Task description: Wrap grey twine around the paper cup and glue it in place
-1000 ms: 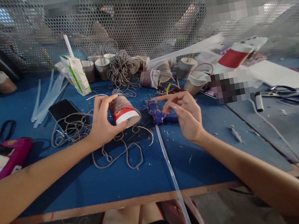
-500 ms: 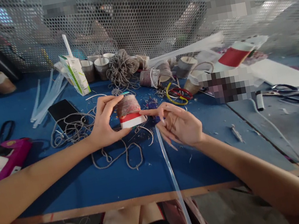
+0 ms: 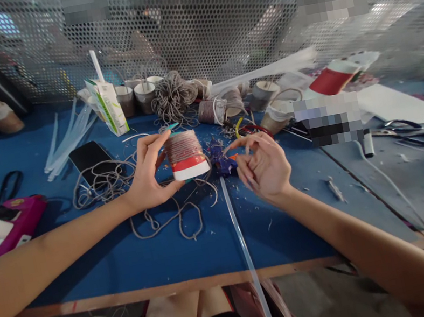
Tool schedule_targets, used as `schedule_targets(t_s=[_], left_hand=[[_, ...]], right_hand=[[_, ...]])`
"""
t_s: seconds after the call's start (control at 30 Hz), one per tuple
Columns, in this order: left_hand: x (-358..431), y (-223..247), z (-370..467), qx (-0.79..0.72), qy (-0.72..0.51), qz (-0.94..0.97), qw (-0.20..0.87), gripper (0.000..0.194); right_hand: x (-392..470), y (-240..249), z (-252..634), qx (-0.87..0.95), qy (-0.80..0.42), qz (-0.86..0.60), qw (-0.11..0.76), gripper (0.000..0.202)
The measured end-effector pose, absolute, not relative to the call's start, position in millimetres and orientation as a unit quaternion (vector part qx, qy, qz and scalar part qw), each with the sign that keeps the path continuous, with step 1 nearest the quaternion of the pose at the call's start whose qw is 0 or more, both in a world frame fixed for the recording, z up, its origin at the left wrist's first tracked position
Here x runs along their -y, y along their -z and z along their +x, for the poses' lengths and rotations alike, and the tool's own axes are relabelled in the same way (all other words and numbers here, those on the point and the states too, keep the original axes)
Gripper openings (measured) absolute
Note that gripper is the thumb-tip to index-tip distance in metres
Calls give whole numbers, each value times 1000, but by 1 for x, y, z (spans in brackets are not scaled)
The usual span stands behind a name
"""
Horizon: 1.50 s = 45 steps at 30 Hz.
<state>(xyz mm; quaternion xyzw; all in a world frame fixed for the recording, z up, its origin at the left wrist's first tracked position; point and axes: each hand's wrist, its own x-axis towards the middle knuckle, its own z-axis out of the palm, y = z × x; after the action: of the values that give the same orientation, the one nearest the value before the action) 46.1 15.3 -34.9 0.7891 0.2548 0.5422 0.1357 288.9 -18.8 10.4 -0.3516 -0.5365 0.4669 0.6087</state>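
Note:
My left hand (image 3: 147, 178) grips a paper cup (image 3: 189, 163) on its side edges, thumb below and fingers above. Grey-brown cord winds round the cup's upper part, while a red and white band shows bare at the bottom. To the right, my right hand (image 3: 266, 162) hovers with fingers bent but apart, and I see nothing in it. A dark blue glue gun (image 3: 218, 158) lies just left of these fingers, with a long clear glue stick (image 3: 240, 235) running from it past the table edge. Loose grey cord (image 3: 192, 233) trails on the table under the cup.
Behind stand a drink carton (image 3: 108, 108), cord-wrapped cups (image 3: 146, 96) and a heap of cord (image 3: 174, 97). A phone (image 3: 91, 160) and glue sticks (image 3: 70, 145) lie left. Scissors (image 3: 404, 131) lie right. A perforated metal screen (image 3: 192, 25) closes the back.
My right hand has drawn back to the right from the cup, its index finger no longer touching the red band. The glue gun shows more. The cup stays in my left hand, slightly turned.

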Motion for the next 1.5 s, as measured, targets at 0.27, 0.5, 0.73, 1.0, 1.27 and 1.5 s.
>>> schedule_targets(t_s=[0.27,0.5,0.73,1.0,1.27,1.5], left_hand=[[-19,36,44,-213,-509,810,197,83],[-18,33,47,-154,-492,829,215,75],[-15,29,45,-180,-444,859,179,89],[-17,26,46,-281,-473,833,57,80],[-17,27,48,-248,-495,829,72,74],[-18,32,47,-249,-508,813,139,74]], right_hand=[[30,-13,284,718,-428,-291,465,57],[23,-4,286,708,-440,-304,462,63],[24,1,284,721,-397,-319,469,64],[37,-9,291,734,-422,-281,451,41],[36,-9,287,724,-466,-284,422,38],[34,-15,284,622,-512,-318,500,40]])
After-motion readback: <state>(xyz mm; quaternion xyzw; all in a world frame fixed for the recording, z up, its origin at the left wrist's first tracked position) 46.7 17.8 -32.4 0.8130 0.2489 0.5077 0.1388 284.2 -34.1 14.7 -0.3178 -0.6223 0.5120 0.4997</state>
